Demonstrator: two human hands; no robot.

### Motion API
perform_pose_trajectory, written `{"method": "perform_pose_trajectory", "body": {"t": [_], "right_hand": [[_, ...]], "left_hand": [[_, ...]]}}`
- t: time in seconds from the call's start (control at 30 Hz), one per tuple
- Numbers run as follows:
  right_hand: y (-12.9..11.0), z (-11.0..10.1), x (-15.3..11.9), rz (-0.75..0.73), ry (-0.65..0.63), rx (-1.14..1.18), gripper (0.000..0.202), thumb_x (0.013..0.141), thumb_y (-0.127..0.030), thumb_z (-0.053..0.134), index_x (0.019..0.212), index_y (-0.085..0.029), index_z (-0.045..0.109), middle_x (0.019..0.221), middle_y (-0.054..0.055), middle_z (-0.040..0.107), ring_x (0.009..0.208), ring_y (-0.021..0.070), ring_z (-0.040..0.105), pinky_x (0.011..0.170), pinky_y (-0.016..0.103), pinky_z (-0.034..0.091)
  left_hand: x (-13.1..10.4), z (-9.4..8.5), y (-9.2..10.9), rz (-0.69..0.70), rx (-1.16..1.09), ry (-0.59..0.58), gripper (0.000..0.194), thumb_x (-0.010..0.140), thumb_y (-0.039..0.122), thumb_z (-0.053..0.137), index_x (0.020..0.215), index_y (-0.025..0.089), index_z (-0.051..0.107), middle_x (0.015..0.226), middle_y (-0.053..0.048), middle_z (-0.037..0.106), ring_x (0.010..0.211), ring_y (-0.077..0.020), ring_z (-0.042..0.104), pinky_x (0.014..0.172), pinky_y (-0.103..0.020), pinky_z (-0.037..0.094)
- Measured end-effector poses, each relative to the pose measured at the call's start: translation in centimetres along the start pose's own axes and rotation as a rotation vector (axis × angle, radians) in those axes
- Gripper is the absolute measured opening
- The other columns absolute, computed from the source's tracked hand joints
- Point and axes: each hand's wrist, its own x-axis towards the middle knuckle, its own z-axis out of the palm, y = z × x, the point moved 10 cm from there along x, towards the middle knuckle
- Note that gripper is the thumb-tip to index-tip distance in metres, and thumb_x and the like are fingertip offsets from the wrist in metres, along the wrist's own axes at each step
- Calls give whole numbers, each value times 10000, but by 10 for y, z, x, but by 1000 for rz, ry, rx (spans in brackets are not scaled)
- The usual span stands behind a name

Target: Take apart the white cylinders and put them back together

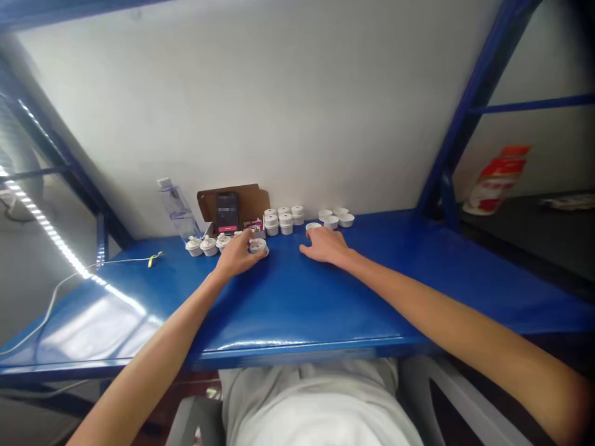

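Observation:
My left hand (238, 254) has its fingers closed round a small round white plastic piece (257, 246) with holes in its top, at the right end of a row of similar white pieces (209, 245). Farther right, my right hand (326, 244) reaches to a white cup-like piece (313, 228), its fingers curled at the near side; their grip on it is partly hidden. Just behind that hand sit several more white cups (331, 221). Between the hands, farther back, is a group of stacked white pieces (285, 221).
A phone (227, 212) leans in an open cardboard box (253, 197) by the wall. Left of it stands a clear bottle (179, 212). A white cable (111, 261) crosses the blue table (297, 303) at left. A red-capped bottle (497, 181) stands on the dark surface at right.

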Motion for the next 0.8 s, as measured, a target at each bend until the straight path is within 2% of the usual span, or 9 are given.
{"method": "perform_pose_trajectory", "body": {"t": [0.1,0.23,0.33,0.43,0.6,0.8], "right_hand": [[6,8,0,28,-15,14,493,923,-528,530,1222,-153,642,1298,193,659,1127,355,644,847,415,510],[8,16,2,16,-60,26,461,954,-532,484,1166,-170,674,1233,176,695,1104,339,662,856,406,508],[7,17,3,-3,-57,40,469,955,-531,476,1202,-182,669,1249,172,689,1118,347,659,857,417,509],[8,19,5,-13,-45,46,494,950,-543,473,1235,-185,658,1276,172,676,1146,355,646,867,425,508],[10,22,7,-18,-48,58,496,948,-544,477,1267,-200,639,1303,158,660,1159,347,639,880,419,505],[9,23,7,-22,-44,54,500,954,-542,462,1274,-196,628,1319,164,649,1186,349,624,901,430,496]], "left_hand": [[2,3,-8,-19,-2,-18,400,788,530,655,1016,212,573,936,-74,703,853,-261,664,704,-320,453],[3,7,-7,19,5,-45,405,791,504,657,1050,202,584,987,-84,707,892,-261,664,747,-329,475],[3,8,-6,30,28,-63,416,804,505,646,1083,202,587,1023,-96,711,925,-273,668,768,-336,486],[3,7,-11,-10,74,-60,492,813,534,644,1177,205,600,1058,-117,719,958,-306,676,777,-352,487],[4,7,-31,-148,136,-45,602,814,592,657,1315,263,607,1028,-112,740,988,-348,682,798,-374,490],[6,16,-39,-182,126,-64,699,857,661,584,1433,272,521,1152,-143,725,1063,-370,673,858,-413,493]]}}
